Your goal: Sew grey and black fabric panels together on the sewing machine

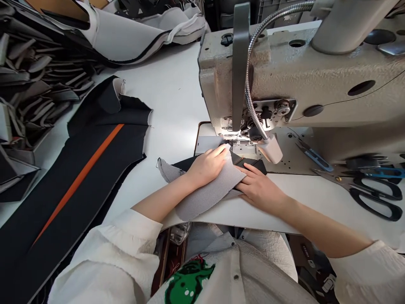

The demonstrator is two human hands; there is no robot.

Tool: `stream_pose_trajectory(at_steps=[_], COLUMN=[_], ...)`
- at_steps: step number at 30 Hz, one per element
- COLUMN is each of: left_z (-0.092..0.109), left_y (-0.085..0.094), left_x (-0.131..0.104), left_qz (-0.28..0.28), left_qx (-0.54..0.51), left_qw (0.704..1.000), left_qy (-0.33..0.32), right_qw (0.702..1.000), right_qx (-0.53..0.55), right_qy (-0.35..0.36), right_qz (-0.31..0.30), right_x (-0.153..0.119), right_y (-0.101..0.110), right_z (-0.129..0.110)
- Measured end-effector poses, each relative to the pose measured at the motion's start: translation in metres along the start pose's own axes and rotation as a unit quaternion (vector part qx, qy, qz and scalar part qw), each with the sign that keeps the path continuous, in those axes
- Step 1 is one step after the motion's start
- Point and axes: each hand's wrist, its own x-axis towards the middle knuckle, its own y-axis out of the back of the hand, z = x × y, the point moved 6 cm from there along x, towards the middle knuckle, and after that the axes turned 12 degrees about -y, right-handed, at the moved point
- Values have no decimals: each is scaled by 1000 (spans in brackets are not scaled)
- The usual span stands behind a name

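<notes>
While both hands sit at the needle of the sewing machine [284, 71], I read this step as feeding fabric under the presser foot. My left hand [207, 165] lies flat on the grey mesh fabric piece [205, 192], fingers [221, 151] stretched and nearly closed together, pressing the leading corner toward the lit needle area; no pinch, just palm-down hold. My right hand [261, 190] rests flat just beside it, fingers extended over the black fabric piece [249, 162] with tan stitching, touching the grey mesh edge. Grey piece lies on the white desk [177, 101], its far corner right at the foot and its near end reaching the desk edge. Whether the foot is down on the fabric I cannot tell; the lamp head [270, 148] blocks part of it.

Next move, my judgement: needs both layers' edges aligned and held taut, fingers clear of the needle.

Left: black panel with orange stripe [82, 173]. Right: black-handled scissors [370, 192], thread snips [313, 155].
</notes>
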Motion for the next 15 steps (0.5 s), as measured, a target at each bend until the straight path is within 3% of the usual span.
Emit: stream_pose_trajectory(at_steps=[9, 15], left_z=[2, 3], left_y=[0, 2], left_x=[5, 8], left_qz=[-26, -14], left_qx=[18, 6], left_qw=[999, 999], left_qy=[33, 46], right_qw=[999, 999], right_qx=[28, 28], right_qy=[27, 35], right_qz=[-15, -30], right_x=[1, 2], right_y=[3, 8], right_z=[6, 9])
